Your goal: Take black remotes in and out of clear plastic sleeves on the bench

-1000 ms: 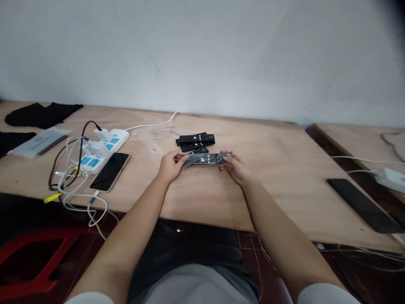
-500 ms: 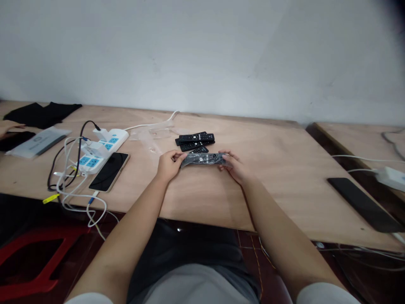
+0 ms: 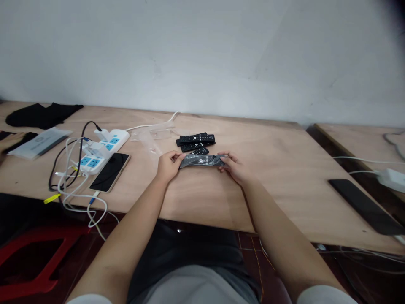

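A black remote control (image 3: 202,160) in a clear plastic sleeve lies lengthwise between my two hands, its buttons facing up. My left hand (image 3: 170,165) is closed on its left end, thumb and fingers pinching the sleeve. At the right end, my right hand (image 3: 234,166) grips it with the thumb on top and the fingers behind. Just beyond it, several bare black remote controls (image 3: 196,138) lie in a loose, crossed pile on the table. Crumpled clear plastic sleeves (image 3: 150,137) rest to the left of that pile.
On the left are a white power strip (image 3: 118,139) with tangled cables, a phone (image 3: 109,172), a packaged flat item (image 3: 39,142) and black cloth (image 3: 44,115). A person's hand (image 3: 12,140) shows at the far left. Another dark phone (image 3: 365,206) lies near the right edge.
My hands keep hold of the sleeved remote control in nearly the same spot, with the right fingers shifted slightly. At far left, the other person's hand has moved lower.
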Available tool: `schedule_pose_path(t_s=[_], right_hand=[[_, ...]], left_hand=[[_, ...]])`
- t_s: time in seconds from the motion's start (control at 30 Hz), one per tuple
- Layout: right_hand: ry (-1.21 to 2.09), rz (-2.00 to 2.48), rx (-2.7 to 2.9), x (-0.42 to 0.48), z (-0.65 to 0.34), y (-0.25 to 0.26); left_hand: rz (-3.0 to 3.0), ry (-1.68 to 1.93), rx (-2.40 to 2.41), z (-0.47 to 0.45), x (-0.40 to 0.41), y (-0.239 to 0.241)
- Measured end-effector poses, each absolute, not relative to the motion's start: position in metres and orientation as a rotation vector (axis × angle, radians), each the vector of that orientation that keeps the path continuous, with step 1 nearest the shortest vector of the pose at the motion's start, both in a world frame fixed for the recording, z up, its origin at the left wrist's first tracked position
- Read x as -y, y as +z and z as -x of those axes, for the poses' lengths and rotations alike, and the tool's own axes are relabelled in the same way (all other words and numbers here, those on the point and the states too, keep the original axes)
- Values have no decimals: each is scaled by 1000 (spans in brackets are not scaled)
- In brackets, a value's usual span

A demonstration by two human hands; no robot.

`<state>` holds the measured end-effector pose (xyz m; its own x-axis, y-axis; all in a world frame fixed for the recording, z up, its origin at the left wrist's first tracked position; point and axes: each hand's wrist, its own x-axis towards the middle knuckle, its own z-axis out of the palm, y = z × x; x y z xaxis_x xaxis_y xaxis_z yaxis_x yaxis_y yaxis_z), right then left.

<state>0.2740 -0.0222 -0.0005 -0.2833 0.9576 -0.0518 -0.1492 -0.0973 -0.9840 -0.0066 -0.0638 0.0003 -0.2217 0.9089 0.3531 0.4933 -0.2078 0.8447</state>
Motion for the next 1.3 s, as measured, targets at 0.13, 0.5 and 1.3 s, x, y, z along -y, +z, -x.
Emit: schedule_pose_path(t_s=[0.13, 0.5, 1.3], right_hand=[[1537, 1003, 1255, 22, -274, 0], [1511, 1007, 1324, 21, -275, -4], [1294, 1159, 1581, 20, -273, -10]], left_hand=[[-1639, 1411, -1646, 6, 64, 1], [-1645, 1404, -1689, 8, 64, 0], [-1591, 1356, -1722, 9, 62, -1]])
